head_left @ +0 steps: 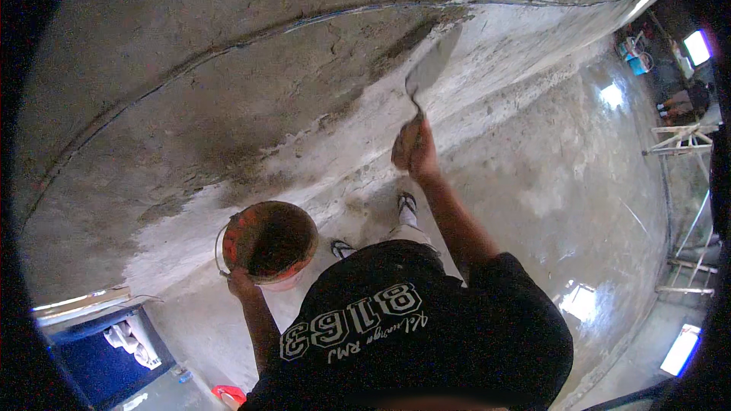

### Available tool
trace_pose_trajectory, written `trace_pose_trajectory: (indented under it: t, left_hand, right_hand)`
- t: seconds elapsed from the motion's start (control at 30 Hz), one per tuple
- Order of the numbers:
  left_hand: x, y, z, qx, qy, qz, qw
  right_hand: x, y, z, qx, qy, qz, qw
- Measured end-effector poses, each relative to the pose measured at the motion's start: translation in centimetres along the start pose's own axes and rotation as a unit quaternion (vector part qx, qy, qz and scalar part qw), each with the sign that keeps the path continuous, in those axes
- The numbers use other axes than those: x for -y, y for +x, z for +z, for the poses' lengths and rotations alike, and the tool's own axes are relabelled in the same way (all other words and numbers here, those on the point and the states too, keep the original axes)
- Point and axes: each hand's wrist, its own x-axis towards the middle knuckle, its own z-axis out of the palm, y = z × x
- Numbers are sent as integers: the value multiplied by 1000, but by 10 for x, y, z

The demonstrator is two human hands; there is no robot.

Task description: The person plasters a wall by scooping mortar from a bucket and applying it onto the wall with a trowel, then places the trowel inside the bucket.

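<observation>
My right hand [415, 148] is wrapped round the handle of a pointed trowel [431, 68]. The flat grey blade lies against or very close to the wall [320, 76], beside a dark, damp-looking patch of plaster. Low on the left, my left hand [241, 282] is closed at the side of a red bucket [241, 237], gripping it near its rim and wire handle. Grey-brown residue coats the bucket's inside; how much it holds is too dark to tell. Pale wall surface shows between the wet plaster and the floor.
My feet in sandals [408, 202] stand on the concrete floor [533, 198] close to the wall's base. Scaffold-like frames [685, 141] stand at the right edge, with a blue bucket [640, 63] and a person [689, 100] at the far right. A dark blue opening [99, 358] is at the lower left.
</observation>
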Motion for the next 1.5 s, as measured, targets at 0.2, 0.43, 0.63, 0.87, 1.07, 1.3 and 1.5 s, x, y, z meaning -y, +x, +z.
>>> trace_pose_trajectory:
  t: [0.2, 0.43, 0.63, 0.87, 1.07, 1.3, 1.5]
  left_hand:
    - [-8, -4, 7, -33, -401, -157, 902]
    - [-59, -24, 0, -39, -413, -189, 890]
    - [6, -3, 4, 53, 209, 65, 974]
    - [26, 0, 9, 19, -178, -34, 983]
    - [-33, -23, 11, -13, -406, -154, 901]
    - [-50, -25, 18, -40, -296, -108, 948]
    - [65, 20, 44, 8, -263, 46, 964]
  right_hand:
    - [-95, 27, 1, -22, -24, 83, 996]
    - [-104, -44, -17, -78, 146, 205, 965]
    - [6, 17, 25, -117, -48, -11, 992]
    - [-87, 14, -1, 8, -91, 107, 990]
    - [-65, -24, -36, -42, -209, 9, 977]
    - [1, 30, 12, -67, -92, 56, 992]
    - [-41, -24, 5, -112, -301, 78, 944]
